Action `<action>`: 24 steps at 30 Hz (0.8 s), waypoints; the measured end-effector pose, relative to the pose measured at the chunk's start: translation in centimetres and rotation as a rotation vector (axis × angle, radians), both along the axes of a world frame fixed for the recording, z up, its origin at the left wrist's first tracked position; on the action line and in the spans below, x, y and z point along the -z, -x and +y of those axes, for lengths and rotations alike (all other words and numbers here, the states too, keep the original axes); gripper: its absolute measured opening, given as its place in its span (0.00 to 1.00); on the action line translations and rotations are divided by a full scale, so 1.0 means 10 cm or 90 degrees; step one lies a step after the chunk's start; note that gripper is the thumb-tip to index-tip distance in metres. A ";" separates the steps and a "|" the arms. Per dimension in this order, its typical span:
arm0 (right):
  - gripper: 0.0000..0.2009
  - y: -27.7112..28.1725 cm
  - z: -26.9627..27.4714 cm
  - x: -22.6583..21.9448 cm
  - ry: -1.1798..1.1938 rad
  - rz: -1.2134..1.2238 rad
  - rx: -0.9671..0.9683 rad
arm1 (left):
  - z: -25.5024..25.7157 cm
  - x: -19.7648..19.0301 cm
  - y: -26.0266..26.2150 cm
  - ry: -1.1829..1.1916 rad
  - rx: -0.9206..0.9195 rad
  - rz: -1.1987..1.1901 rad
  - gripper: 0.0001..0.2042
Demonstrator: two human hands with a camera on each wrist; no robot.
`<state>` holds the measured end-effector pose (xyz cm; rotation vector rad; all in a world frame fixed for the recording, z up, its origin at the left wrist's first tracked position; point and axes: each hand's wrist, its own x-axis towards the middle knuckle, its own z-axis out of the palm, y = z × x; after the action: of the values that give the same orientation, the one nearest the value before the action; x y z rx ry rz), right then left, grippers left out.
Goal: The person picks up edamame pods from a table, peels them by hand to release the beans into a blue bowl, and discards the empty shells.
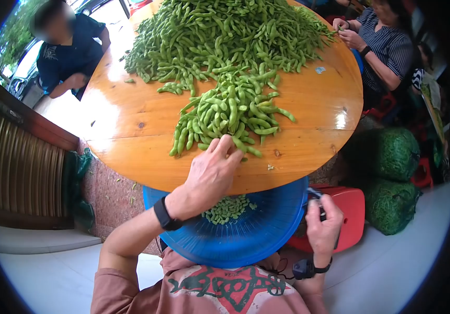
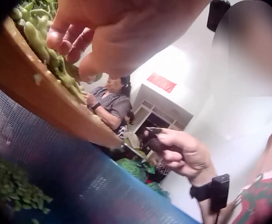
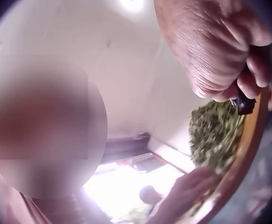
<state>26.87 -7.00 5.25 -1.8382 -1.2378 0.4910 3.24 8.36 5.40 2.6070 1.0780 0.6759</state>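
My left hand (image 1: pixel 212 170) reaches into the near edge of a small heap of green pods (image 1: pixel 230 107), fingertips touching them. In the left wrist view the left hand (image 2: pixel 122 37) has its fingers bent and the thumb apart from them, over the pods (image 2: pixel 38 39). My right hand (image 1: pixel 324 225) is raised at the right of a blue basin (image 1: pixel 282 220), curled round a small dark tool (image 1: pixel 315 194). A pointed metal tip (image 2: pixel 153 129) shows on it in the left wrist view. Shelled beans (image 1: pixel 228 210) lie in the basin, under the table edge.
A large pod pile (image 1: pixel 225 36) covers the far part of the round wooden table (image 1: pixel 125 157). One person (image 1: pixel 68 52) is at the far left, another (image 1: pixel 387 47) handles pods at the right. A red stool (image 1: pixel 348 209) and full green net bags (image 1: pixel 389 204) stand at right.
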 end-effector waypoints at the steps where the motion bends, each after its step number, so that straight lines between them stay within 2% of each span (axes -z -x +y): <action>1: 0.04 0.09 0.03 0.02 0.023 0.129 -0.030 | -0.06 -0.01 0.02 0.000 0.007 0.002 0.13; 3: 0.04 0.35 0.15 -0.14 0.074 0.320 -0.070 | -0.24 -0.03 0.04 0.171 0.091 -0.222 0.13; 4: 0.06 0.44 0.19 -0.14 0.099 0.374 -0.113 | -0.36 -0.10 0.05 0.349 0.064 -0.264 0.10; 5: 0.08 0.52 0.23 -0.13 0.123 0.427 -0.157 | -0.44 -0.06 0.08 0.351 0.063 -0.264 0.10; 6: 0.10 0.59 0.27 -0.11 0.117 0.551 -0.202 | -0.52 -0.03 0.11 0.551 0.022 -0.357 0.08; 7: 0.10 0.64 0.28 -0.08 0.120 0.552 -0.202 | -0.58 0.00 0.14 0.751 -0.023 -0.451 0.06; 8: 0.10 0.68 0.29 -0.05 0.127 0.597 -0.221 | -0.61 0.03 0.17 0.810 -0.010 -0.526 0.04; 10: 0.07 0.72 0.30 -0.02 0.141 0.672 -0.254 | -0.68 0.22 0.23 0.771 -0.003 -0.539 0.04; 12: 0.06 0.72 0.30 0.06 0.162 0.683 -0.262 | -0.74 0.29 0.26 0.732 0.004 -0.552 0.05; 14: 0.06 0.72 0.31 0.09 0.182 0.694 -0.270 | -0.78 0.29 0.26 0.510 -0.009 -0.439 0.05; 18: 0.06 0.74 0.33 0.12 0.182 0.703 -0.276 | -0.80 0.29 0.27 0.418 -0.021 -0.386 0.06; 20: 0.05 0.74 0.34 0.12 0.170 0.698 -0.275 | -0.80 0.28 0.26 0.281 0.004 -0.368 0.05; 21: 0.05 0.72 0.36 0.10 0.187 0.760 -0.279 | -0.81 0.27 0.27 0.282 0.004 -0.368 0.05; 23: 0.05 0.67 0.35 0.12 0.204 0.822 -0.282 | -0.81 0.26 0.30 0.763 0.043 -0.634 0.07; 24: 0.05 0.64 0.34 0.16 0.215 0.918 -0.306 | -0.79 0.24 0.31 0.764 0.043 -0.634 0.07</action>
<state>20.43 -3.55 3.61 -0.8635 -0.5067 1.9239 0.16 0.48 3.01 1.0452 0.6716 0.7927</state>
